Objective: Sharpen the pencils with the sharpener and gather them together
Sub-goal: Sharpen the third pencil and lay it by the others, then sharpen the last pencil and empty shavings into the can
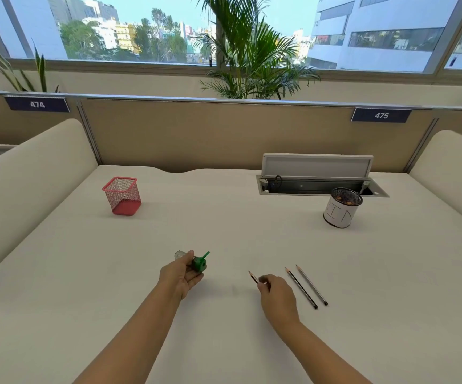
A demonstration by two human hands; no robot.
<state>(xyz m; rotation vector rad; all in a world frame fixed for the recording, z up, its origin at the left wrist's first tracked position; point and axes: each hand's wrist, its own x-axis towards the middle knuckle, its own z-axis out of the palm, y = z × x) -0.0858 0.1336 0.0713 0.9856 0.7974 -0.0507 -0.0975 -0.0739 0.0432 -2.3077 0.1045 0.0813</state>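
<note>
Fingers (263,279) pinching pencil (253,276), left hand (181,275) gripping sharpener (199,264), shavings in bin (342,207)

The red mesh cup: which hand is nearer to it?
Left. The left hand, holding the sharpener, lies below and slightly right of the red mesh cup. The right hand is much farther right, pinching a pencil.

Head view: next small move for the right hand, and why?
Probably bring the pencil pinched in the right hand leftward to the green sharpener held in the left hand. Both are already gripped but apart, and two more pencils lie waiting on the desk.
</note>
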